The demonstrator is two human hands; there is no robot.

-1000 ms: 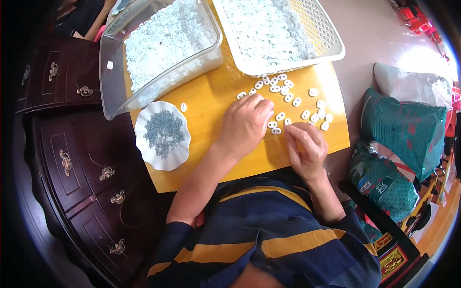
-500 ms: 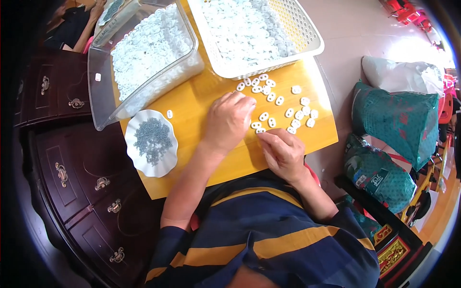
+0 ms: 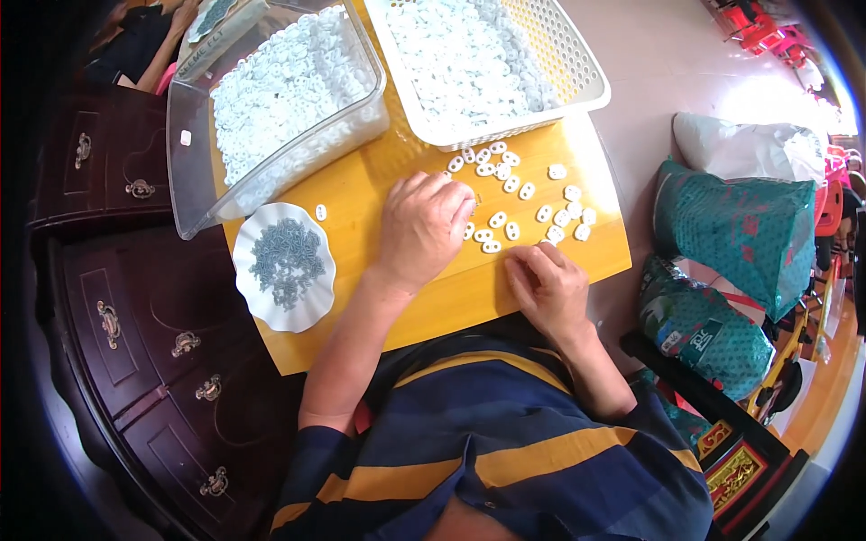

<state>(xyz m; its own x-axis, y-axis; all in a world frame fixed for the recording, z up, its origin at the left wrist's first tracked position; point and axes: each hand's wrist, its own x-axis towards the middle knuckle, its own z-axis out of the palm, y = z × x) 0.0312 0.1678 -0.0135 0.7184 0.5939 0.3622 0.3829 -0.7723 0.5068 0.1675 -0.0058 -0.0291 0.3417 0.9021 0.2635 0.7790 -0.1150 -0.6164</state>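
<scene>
Over the middle of the yellow table, my left hand (image 3: 426,224) is closed, its fingers curled downward. Anything in its fingertips is hidden from above. My right hand (image 3: 552,290) sits nearer the table's front edge, thumb and fingers drawn together; what they hold, if anything, cannot be made out. Small white oval pieces with two dark holes, such as this one (image 3: 512,231), lie scattered between and beyond the hands. One more white oval piece (image 3: 320,212) lies apart at the left, beside a scalloped white dish (image 3: 308,317) of tiny grey-blue parts (image 3: 287,261).
At the back left stands a clear plastic bin (image 3: 194,194) heaped with white pieces; a white perforated basket (image 3: 588,83) with more is at the back right. Dark drawers (image 3: 117,325) flank the table's left. Green bags (image 3: 735,225) rest at the right. Another person's arm (image 3: 162,54) shows far left.
My right hand has drawn back slightly to the right, uncovering a white oval piece. My left hand has shifted a little left. The whole view has tilted slightly.
</scene>
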